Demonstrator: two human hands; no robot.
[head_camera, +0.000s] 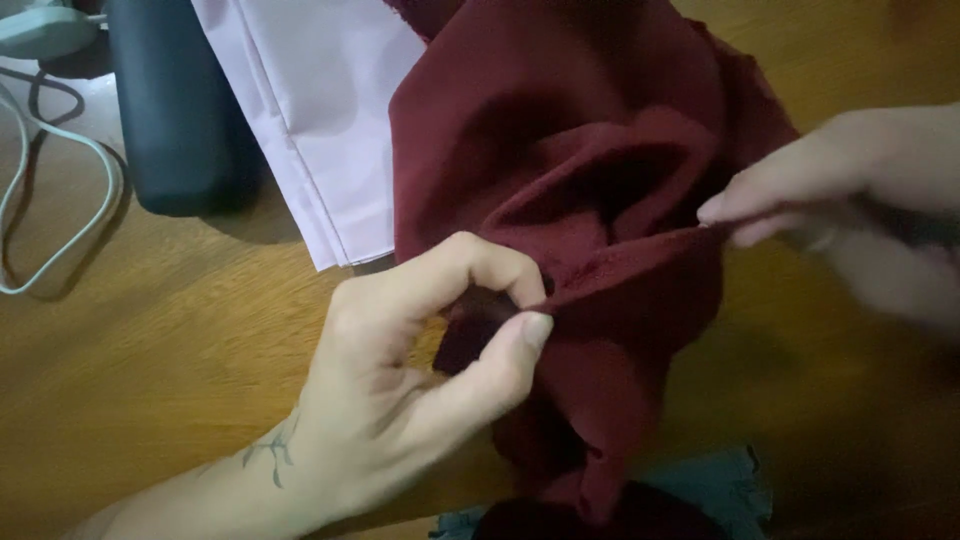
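A dark red cloth (560, 130) lies bunched over a wooden table (150, 340). My left hand (400, 380) pinches a fold of the cloth's lower edge between thumb and forefinger. My right hand (850, 200), blurred at the right edge, grips the cloth's right side with its fingertips. Between the two hands the cloth is drawn into a raised fold.
A pale pink fabric (320, 110) lies at the top, partly under the red cloth. A dark rounded object (175, 110) stands at the upper left beside a pale cable (60, 230). A grey-blue fabric (720, 490) shows at the bottom edge.
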